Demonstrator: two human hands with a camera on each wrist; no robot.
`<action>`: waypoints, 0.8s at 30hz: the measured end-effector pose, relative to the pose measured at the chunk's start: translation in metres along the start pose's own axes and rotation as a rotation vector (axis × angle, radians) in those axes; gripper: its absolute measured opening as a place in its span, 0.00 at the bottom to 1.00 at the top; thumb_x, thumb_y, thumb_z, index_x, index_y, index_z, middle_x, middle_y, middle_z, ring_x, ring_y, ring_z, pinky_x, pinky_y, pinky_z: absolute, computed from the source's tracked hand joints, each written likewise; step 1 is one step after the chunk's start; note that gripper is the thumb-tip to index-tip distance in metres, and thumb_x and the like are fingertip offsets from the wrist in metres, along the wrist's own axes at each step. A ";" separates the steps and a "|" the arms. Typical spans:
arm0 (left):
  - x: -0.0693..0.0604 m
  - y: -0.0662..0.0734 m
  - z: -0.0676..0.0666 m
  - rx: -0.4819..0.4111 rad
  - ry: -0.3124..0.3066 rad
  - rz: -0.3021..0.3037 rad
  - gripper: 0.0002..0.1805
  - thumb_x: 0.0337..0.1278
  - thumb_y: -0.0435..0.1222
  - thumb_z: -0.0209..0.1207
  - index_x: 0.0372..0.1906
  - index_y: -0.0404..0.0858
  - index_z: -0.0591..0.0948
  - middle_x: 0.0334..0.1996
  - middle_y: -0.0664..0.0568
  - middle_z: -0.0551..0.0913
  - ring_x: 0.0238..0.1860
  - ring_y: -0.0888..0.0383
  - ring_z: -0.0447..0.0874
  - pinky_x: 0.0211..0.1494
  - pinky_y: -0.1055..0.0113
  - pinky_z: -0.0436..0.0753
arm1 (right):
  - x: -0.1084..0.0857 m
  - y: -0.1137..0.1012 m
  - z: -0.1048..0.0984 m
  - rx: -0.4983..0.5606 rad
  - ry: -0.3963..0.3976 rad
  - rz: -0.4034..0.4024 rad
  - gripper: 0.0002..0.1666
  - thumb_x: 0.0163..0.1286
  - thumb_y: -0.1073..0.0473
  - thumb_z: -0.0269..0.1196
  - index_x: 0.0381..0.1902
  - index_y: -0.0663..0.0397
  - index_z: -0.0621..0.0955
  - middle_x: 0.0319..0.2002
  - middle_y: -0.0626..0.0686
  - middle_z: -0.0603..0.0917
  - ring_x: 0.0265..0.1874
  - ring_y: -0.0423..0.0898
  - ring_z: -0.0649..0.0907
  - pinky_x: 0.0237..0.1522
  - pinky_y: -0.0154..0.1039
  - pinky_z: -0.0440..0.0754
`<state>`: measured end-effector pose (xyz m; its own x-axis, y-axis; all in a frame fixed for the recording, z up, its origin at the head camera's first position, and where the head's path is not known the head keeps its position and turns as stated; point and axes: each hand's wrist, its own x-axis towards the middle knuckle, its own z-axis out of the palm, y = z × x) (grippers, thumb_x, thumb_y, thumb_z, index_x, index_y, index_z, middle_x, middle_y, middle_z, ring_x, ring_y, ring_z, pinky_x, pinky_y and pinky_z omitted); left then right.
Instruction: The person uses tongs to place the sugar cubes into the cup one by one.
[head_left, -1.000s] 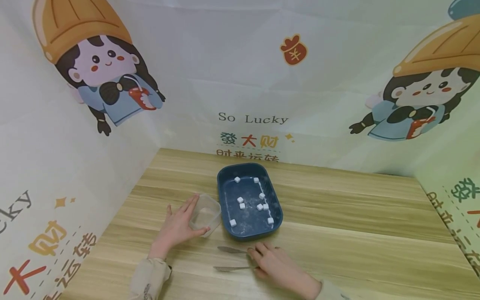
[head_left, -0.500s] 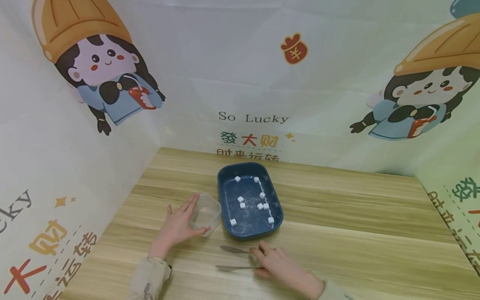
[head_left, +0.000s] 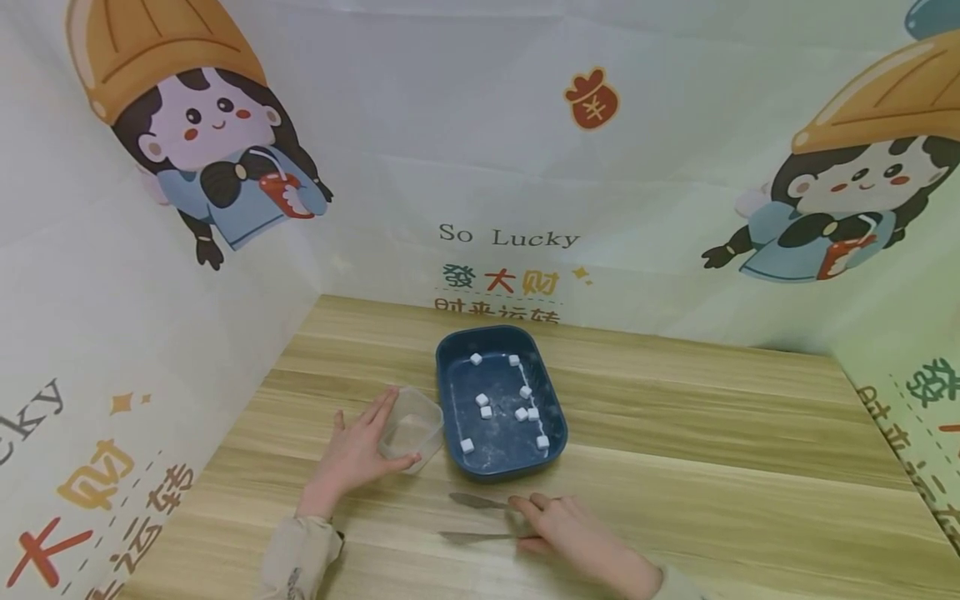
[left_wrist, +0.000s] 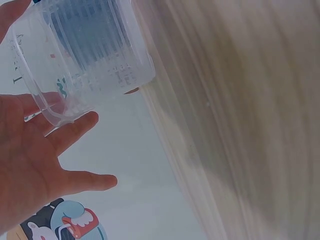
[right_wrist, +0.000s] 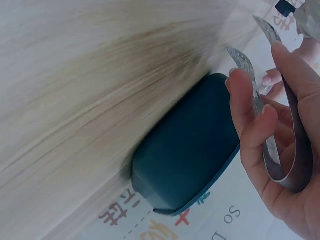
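Observation:
My left hand (head_left: 352,454) spans a clear plastic container (head_left: 411,427), thumb on its near side and fingers on its far side. In the left wrist view the container (left_wrist: 95,55) stands on the table between the thumb and fingers of the hand (left_wrist: 30,150). Metal tongs (head_left: 480,537) lie in the grip of my right hand (head_left: 581,537), their two tips apart and pointing left. The right wrist view shows the tongs' bend (right_wrist: 295,175) inside the palm of the hand (right_wrist: 285,135). Several white cubes (head_left: 486,412) are scattered in a blue tray (head_left: 495,468).
The blue tray stands just right of the clear container, beyond my right hand. The wooden table (head_left: 712,467) meets printed cloth walls (head_left: 660,208) at the back, left and right.
My right hand has moved slightly to the right with the tongs, whose tips are still apart. The left hand and the container have stayed in place.

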<state>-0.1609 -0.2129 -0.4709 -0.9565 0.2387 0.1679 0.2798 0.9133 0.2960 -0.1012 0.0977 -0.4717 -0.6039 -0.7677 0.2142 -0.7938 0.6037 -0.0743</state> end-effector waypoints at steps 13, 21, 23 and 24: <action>0.000 0.000 -0.001 -0.036 -0.015 -0.023 0.56 0.34 0.62 0.61 0.68 0.39 0.53 0.67 0.44 0.59 0.63 0.44 0.63 0.60 0.29 0.48 | -0.014 0.001 -0.029 0.220 0.041 0.015 0.25 0.57 0.50 0.62 0.50 0.57 0.76 0.30 0.47 0.82 0.23 0.35 0.81 0.24 0.27 0.76; -0.001 0.000 -0.001 -0.038 -0.016 -0.028 0.56 0.34 0.62 0.61 0.68 0.39 0.52 0.67 0.44 0.58 0.63 0.43 0.64 0.60 0.29 0.48 | -0.024 0.006 -0.045 0.162 0.140 0.054 0.26 0.59 0.43 0.58 0.49 0.53 0.76 0.27 0.41 0.79 0.17 0.26 0.71 0.20 0.21 0.69; -0.001 0.000 -0.002 -0.039 -0.015 -0.031 0.57 0.33 0.62 0.61 0.68 0.39 0.52 0.67 0.44 0.59 0.63 0.43 0.64 0.60 0.30 0.48 | -0.026 0.008 -0.048 0.154 0.165 0.061 0.26 0.58 0.43 0.58 0.49 0.53 0.76 0.27 0.39 0.78 0.16 0.24 0.67 0.19 0.19 0.66; -0.001 0.000 -0.002 -0.041 -0.014 -0.032 0.57 0.33 0.62 0.61 0.68 0.39 0.52 0.67 0.44 0.59 0.62 0.43 0.64 0.60 0.30 0.48 | -0.027 0.008 -0.050 0.155 0.174 0.066 0.26 0.57 0.44 0.59 0.49 0.52 0.76 0.27 0.39 0.78 0.16 0.24 0.65 0.19 0.18 0.64</action>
<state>-0.1596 -0.2138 -0.4696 -0.9660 0.2142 0.1449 0.2519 0.9062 0.3396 -0.0878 0.1341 -0.4293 -0.6436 -0.6711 0.3679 -0.7630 0.6005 -0.2392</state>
